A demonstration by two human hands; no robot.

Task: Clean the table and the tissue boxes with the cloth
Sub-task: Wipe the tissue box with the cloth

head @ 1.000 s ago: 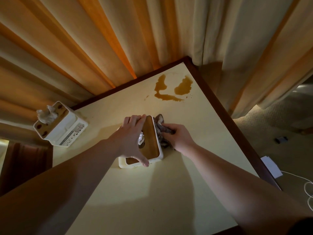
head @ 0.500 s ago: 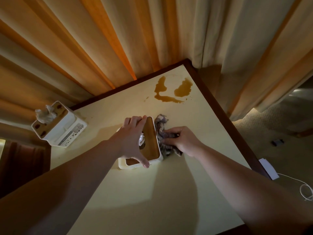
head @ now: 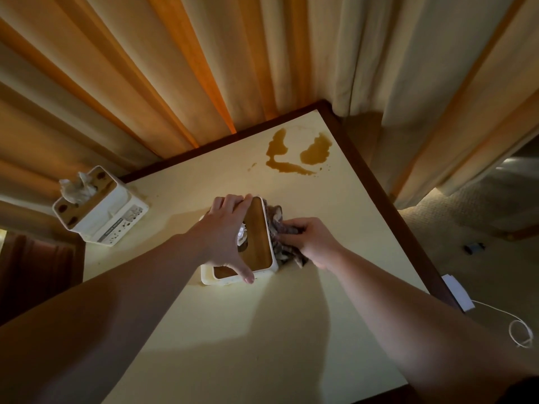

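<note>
We see bare surface (head: 233, 330) open toward 6 o'clock. At 12 o'clock a brown spill (head: 297, 154) lies before the curtains (head: 175, 68); at 9 o'clock the second tissue box (head: 100, 207) blocks passage.

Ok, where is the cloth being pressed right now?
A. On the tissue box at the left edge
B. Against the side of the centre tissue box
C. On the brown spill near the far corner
B: the right hand holds the cloth against the side of the centre tissue box, which the left hand grips.
</note>
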